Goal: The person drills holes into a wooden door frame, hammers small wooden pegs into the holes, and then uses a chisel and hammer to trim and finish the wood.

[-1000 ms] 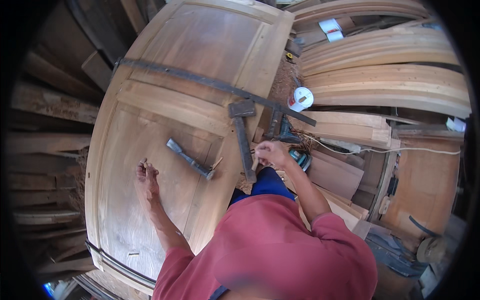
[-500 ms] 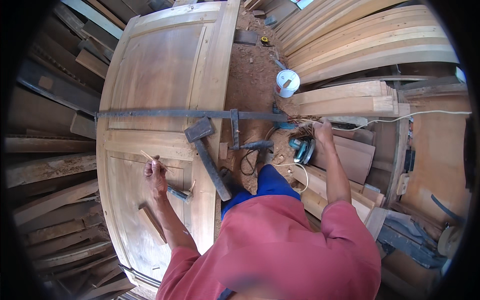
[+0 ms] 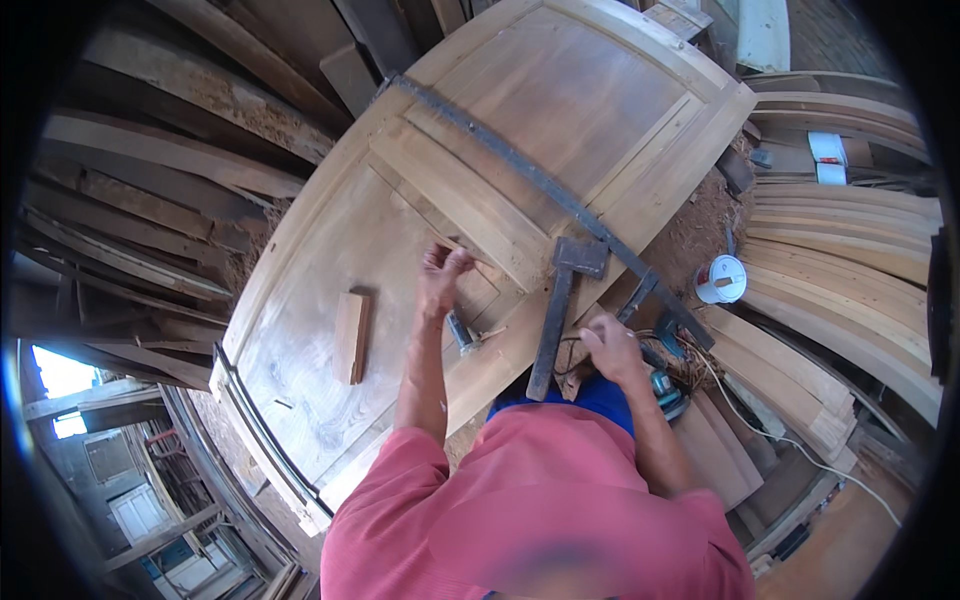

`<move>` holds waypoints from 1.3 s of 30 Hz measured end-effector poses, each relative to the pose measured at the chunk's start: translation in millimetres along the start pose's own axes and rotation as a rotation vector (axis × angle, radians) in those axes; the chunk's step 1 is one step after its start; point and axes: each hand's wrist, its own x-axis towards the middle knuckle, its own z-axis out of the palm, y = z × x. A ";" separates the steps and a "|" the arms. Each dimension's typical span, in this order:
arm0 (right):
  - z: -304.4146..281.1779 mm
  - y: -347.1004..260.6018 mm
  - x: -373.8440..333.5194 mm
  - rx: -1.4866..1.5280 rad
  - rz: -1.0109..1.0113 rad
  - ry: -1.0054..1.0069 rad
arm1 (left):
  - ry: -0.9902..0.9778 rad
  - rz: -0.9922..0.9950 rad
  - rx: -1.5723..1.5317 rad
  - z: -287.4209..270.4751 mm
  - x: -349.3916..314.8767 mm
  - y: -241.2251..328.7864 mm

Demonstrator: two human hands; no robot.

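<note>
Across your panelled wooden door [image 3: 610,95], a dark bar clamp [image 3: 520,171] runs from upper left toward the right of the frame. The mallet [image 3: 561,305] lies at centre, between your hands, its head near the clamp bar. Your left forearm partly covers a chisel [image 3: 458,329]; a wood block [image 3: 350,338] rests left of it. Stacked planks [image 3: 850,250] and a white bucket [image 3: 722,280] stand at right. Just above centre, your left hand [image 3: 440,275] pinches a thin wooden stick [image 3: 450,243] over the door. Your right hand [image 3: 612,348], right of the mallet, is loosely curled; blur leaves its grip uncertain.
</note>
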 end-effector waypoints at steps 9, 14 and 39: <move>57.2 -52.2 61.8 -0.239 0.234 0.082 | 0.278 0.142 0.132 -110.8 53.5 16.1; 63.0 -48.6 80.0 -0.294 0.334 0.117 | 0.287 0.181 0.146 -150.6 152.1 36.3; 63.9 -276.5 245.4 0.281 -0.288 0.059 | 0.249 0.239 1.037 -203.9 412.9 46.5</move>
